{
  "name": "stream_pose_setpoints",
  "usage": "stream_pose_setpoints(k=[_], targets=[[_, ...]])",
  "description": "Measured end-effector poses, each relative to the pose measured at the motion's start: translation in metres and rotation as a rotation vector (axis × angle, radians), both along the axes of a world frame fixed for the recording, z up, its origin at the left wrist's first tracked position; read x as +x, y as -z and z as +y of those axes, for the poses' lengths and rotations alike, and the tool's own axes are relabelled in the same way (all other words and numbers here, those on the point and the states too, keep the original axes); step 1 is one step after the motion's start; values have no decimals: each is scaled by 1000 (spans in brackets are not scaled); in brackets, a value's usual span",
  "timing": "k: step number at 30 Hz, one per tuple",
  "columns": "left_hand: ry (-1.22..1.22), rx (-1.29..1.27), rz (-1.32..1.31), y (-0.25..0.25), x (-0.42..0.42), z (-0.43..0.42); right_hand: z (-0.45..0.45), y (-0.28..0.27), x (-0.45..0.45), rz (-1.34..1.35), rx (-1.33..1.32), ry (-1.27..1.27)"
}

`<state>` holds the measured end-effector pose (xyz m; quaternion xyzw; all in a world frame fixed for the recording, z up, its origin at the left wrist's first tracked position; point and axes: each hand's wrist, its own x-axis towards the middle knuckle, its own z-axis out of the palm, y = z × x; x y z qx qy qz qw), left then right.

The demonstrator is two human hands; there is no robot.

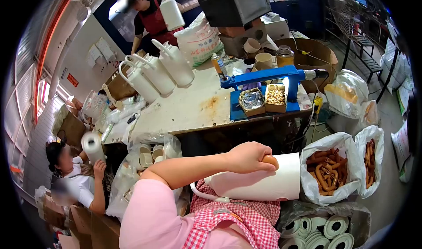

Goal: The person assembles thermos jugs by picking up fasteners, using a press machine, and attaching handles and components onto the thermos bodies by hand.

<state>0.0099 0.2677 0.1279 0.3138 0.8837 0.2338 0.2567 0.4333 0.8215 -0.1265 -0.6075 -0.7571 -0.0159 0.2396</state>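
Across the lap, on a red-and-white checked apron (pixel 259 209), lies a white cylindrical container (pixel 281 178) with a curved white spout-like tube (pixel 198 192) at its narrower end. My left hand (pixel 250 157) is on top of its side, fingers closed round a rounded orange-brown piece (pixel 271 162) that touches the white wall. How that piece is joined to the container is hidden under the fingers. My right hand does not show. Several similar white containers with tubes (pixel 176 64) stand on the table's left part.
A worktable (pixel 189 112) spans ahead, bearing a blue press (pixel 263 77) and two boxes of small metal parts (pixel 252 101). Right are sacks of brown curved handles (pixel 327 170) and a bag of white rings (pixel 316 231). Two people (pixel 151 22) (pixel 79 174) hold white containers, behind and left.
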Motion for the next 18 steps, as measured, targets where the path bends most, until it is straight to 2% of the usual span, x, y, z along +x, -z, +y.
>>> stream_pose_setpoints(k=[14,16,17,18], targets=[[-71,59,-24,8,-18,-34,21,-10,33,-70,61,-35],[-99,122,35,15,-19,-39,33,-8,64,-87,99,-86],[-152,283,-81,18,-18,-43,30,-3,92,-106,145,-122],[-203,195,-62,13,-15,-40,25,1,101,-161,196,-169]])
